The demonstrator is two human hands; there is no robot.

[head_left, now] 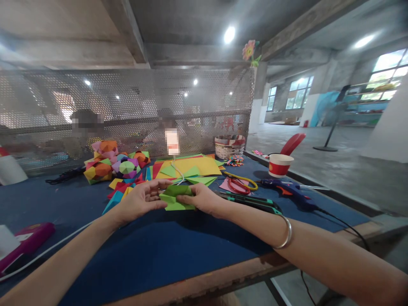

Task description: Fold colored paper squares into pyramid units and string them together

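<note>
A folded piece of green paper (179,205) is held just above the blue tabletop, between my two hands. My right hand (204,198) pinches its right side, thumb on the near face. My left hand (143,196) is curved around the left edge, with thumb and fingers closed on the paper there. Behind the hands lie more green folded sheets (200,180) and a stack of yellow paper (204,165). Small folded pieces in red, yellow and blue (118,189) are beside my left hand.
Folded paper balls (127,167) sit at the back left. To the right are scissors (239,185), box cutters (251,200), a purple glue gun (291,191) with its cord, and a paper cup (279,165). A wicker basket (229,147) stands by the perforated metal partition (197,102).
</note>
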